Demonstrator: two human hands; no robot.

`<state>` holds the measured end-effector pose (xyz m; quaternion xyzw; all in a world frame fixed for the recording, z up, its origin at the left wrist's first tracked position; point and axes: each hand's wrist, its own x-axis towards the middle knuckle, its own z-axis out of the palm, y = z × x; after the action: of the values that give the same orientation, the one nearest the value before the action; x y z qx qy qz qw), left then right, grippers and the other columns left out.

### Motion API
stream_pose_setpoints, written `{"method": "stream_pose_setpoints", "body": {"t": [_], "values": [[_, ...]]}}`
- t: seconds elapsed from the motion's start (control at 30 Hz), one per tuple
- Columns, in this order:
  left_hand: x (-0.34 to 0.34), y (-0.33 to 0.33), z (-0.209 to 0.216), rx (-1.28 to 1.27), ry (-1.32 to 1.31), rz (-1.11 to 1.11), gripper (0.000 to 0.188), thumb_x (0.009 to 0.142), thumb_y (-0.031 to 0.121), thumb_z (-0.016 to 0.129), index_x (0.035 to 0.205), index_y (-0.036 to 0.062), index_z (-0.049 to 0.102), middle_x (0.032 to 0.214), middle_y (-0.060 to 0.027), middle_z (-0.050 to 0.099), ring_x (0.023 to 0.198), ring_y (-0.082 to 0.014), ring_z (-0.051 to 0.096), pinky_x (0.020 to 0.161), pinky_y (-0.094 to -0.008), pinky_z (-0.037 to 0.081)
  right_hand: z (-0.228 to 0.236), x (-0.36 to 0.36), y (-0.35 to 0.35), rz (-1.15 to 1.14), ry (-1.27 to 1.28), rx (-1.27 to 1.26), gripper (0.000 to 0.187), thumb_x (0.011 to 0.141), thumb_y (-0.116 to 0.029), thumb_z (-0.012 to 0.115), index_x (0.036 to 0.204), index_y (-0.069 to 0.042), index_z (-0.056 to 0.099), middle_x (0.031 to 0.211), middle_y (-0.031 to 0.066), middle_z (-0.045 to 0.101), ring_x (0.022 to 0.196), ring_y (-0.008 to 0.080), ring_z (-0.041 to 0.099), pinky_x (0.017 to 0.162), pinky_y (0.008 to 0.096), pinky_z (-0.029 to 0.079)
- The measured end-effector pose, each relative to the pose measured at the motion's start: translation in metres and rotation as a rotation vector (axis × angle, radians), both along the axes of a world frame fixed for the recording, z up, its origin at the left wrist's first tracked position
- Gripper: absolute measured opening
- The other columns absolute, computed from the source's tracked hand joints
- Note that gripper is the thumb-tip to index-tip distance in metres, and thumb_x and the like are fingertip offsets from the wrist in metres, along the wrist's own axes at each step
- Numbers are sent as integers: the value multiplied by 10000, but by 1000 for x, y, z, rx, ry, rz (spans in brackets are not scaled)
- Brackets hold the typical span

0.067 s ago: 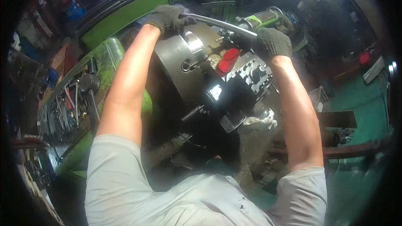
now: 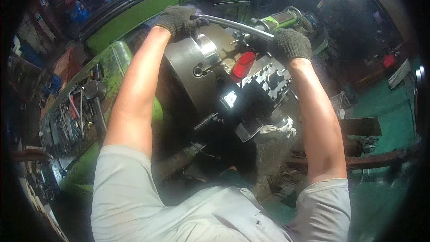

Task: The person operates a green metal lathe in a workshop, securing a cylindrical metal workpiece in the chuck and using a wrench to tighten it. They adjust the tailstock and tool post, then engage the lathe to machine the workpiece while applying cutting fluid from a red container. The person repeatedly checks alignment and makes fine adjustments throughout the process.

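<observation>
Both my hands wear dark grey knit gloves and grip a long silver metal bar [image 2: 235, 24] that slants down to the right between them. My left hand [image 2: 177, 19] is closed around its left end, just above the big round lathe chuck [image 2: 186, 69]. At the other end, my right hand [image 2: 292, 45] is wrapped on the bar, beyond the tool post [image 2: 274, 79]. The glove hides that tip, and whatever the left end meets is covered by my left hand. Below the bar a red container [image 2: 244, 65] stands beside the chuck.
The green headstock [image 2: 118, 58] carries a tray of wrenches and other hand tools [image 2: 74, 112] on my left. A green tailstock [image 2: 282, 18] is past my right hand. A white rag [image 2: 282, 129] hangs near the carriage, and a coil spring [image 2: 206, 121] sticks out below the chuck.
</observation>
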<state>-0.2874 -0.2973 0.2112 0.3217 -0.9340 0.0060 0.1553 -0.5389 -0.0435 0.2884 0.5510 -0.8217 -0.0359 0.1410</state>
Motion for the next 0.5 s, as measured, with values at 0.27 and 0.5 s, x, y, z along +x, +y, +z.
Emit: {"method": "stream_pose_setpoints", "body": {"t": [0.27,0.5], "values": [[-5,-12,-5,-12,12,-19,544,947,607,551,1117,112,700,1119,-232,725,1078,-445,681,921,-514,526,-5,-26,-16,61,65,-33,288,883,-278,630,993,-77,804,1014,212,771,954,377,762,859,484,597],[-21,25,11,35,-37,178,591,932,621,584,1135,85,730,1132,-233,740,1084,-417,710,930,-505,537,-16,-103,-67,252,254,42,308,879,-239,661,1162,-192,774,1186,154,751,1158,320,699,972,478,553]]}}
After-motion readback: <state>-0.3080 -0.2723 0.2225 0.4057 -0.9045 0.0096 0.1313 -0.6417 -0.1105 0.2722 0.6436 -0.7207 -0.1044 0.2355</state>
